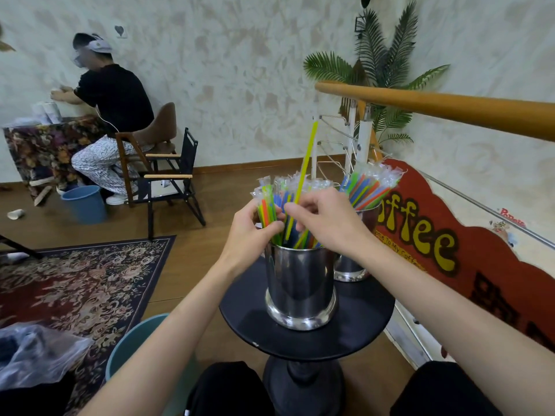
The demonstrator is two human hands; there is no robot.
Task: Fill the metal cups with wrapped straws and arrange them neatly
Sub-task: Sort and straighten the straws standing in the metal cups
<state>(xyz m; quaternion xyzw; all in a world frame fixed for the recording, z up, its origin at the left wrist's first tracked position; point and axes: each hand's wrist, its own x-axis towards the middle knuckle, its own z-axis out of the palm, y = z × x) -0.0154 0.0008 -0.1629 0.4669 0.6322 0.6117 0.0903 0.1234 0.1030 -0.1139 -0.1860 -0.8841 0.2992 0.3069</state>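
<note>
1. Black-clad knees sit at the bottom edge of the head view, with a teal bin [132, 343] and a clear plastic bag [36, 352] to the left.
2. Between the knees stands a small round black tabletop [354, 331] on a pedestal, carrying two metal cups.
3. The near metal cup [300, 283] holds upright wrapped straws [270, 202] in mixed colours; the far metal cup [350, 268], just behind to the right, is packed with a leaning bundle [369, 184].
4. The left hand [252, 232] has its fingers curled round straws at the near cup's left side; the right hand [324, 220] pinches a yellow-green straw [306, 163] that rises above the rest.
5. Wooden floor carries a patterned rug [75, 280]; a red coffee sign [450, 250] leans right beneath a wooden handrail [450, 106].
6. Another person [111, 97] sits at a far table against the mottled wall.
</note>
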